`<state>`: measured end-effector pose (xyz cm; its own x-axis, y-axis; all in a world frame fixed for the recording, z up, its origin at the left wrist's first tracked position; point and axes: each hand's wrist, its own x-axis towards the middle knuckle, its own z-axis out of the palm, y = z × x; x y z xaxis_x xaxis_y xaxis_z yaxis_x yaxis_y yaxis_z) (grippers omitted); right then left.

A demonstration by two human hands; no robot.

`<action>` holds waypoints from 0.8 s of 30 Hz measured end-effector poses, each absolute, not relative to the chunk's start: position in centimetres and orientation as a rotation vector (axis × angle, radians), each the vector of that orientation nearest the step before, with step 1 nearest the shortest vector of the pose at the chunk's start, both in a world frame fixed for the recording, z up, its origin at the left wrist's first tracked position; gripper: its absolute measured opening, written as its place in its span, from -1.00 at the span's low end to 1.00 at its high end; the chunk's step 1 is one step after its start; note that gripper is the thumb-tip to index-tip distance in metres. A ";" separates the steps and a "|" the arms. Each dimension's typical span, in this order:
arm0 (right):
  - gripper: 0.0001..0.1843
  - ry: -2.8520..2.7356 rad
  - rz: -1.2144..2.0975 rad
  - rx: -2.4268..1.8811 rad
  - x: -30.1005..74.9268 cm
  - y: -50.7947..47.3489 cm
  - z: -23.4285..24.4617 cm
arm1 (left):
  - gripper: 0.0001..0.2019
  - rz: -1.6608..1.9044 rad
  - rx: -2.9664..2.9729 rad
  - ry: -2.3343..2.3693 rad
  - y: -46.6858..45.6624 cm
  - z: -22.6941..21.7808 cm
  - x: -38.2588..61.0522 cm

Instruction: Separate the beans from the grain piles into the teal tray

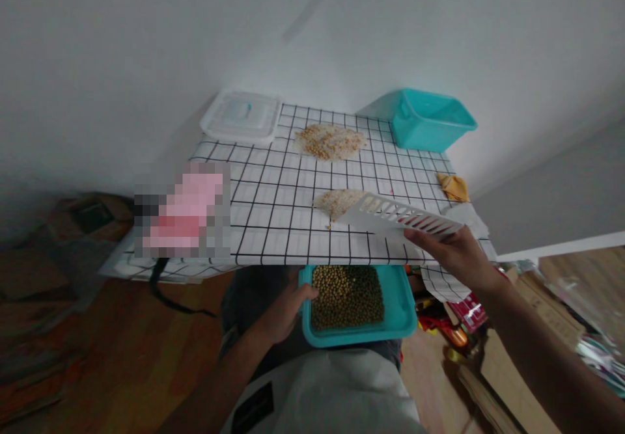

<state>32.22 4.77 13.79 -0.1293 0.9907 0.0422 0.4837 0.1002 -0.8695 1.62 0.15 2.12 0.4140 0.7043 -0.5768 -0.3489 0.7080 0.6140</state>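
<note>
My left hand (288,308) is closed on the left rim of a teal plastic bin (399,310), held just below the table's front edge. Round yellowish beans (339,291), greener on the shaded side, lie inside the bin. My right hand (459,257) grips one end of a flat white slotted plastic piece (381,226), tilted over the front of the table. Its far end is beside a small pile of pale grain (332,203). Farther back lies a larger pile of pale grain mixed with yellow beans (329,142).
A black-and-white checked cloth (273,193) covers the table. At the back stand a white lidded container (241,116) and a second teal bin (432,122). A yellow cloth (454,187) lies at the right edge. A blurred-out pink item (188,213) is at the left.
</note>
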 end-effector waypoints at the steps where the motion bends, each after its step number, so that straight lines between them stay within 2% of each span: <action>1: -0.70 -1.711 0.929 -1.445 31.9 5.3 13.8 | -0.59 0.689 0.439 0.932 0.1 2.1 1.5; 15: -0.66 -1.840 0.940 -1.472 30.4 6.2 14.1 | -0.63 0.721 0.430 0.914 0.1 1.8 -0.3; 24: -0.67 -1.785 0.996 -1.438 30.0 6.2 14.0 | -0.88 0.727 0.539 1.009 0.5 2.3 -1.1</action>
<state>30.04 6.16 14.04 -0.2047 0.9787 0.0154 0.5010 0.1183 -0.8573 -1.05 0.50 2.31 0.3381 0.7567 -0.5595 -0.2909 0.6494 0.7026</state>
